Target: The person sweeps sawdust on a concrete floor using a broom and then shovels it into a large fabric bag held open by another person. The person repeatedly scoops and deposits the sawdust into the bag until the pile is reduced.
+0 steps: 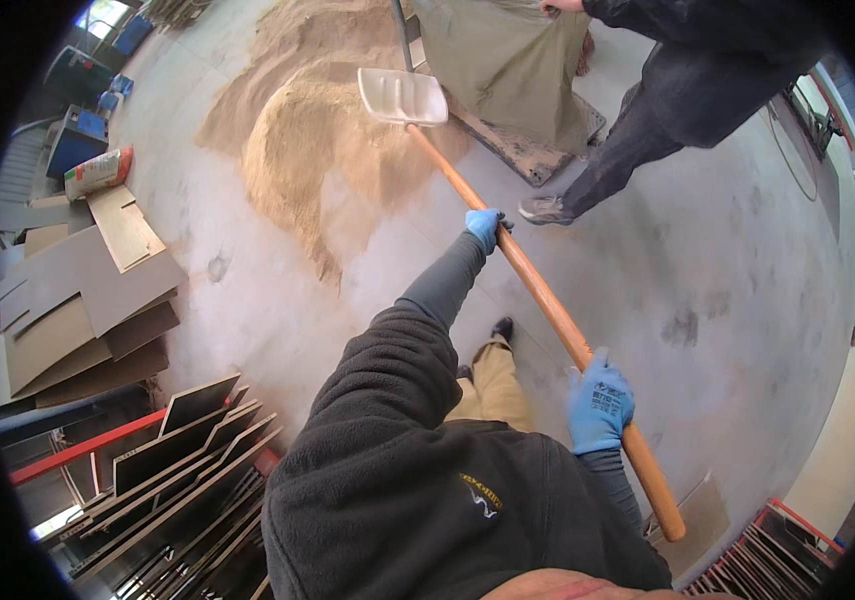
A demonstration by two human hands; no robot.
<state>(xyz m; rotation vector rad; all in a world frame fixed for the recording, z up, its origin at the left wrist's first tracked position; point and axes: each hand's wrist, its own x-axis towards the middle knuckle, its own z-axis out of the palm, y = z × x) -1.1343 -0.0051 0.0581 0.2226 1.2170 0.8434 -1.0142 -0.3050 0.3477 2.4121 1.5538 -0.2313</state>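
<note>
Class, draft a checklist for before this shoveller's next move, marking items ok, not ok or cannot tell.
1. Left hand gripping the wooden handle: ok.
2. Right hand gripping nearer the butt end: ok.
3. White shovel blade unloaded: ok, looks bare.
4. Co-worker's shoe apart from the blade: ok.
5. Floor free of powder: not ok, a tan heap covers part.
6. Olive sack open-mouthed: cannot tell.

Left hand point(486, 229) and right hand point(601, 402) (both blue-gloved) grip a shovel point(546, 300), its white blade point(403, 98) near the far tan heap point(293, 160).
</note>
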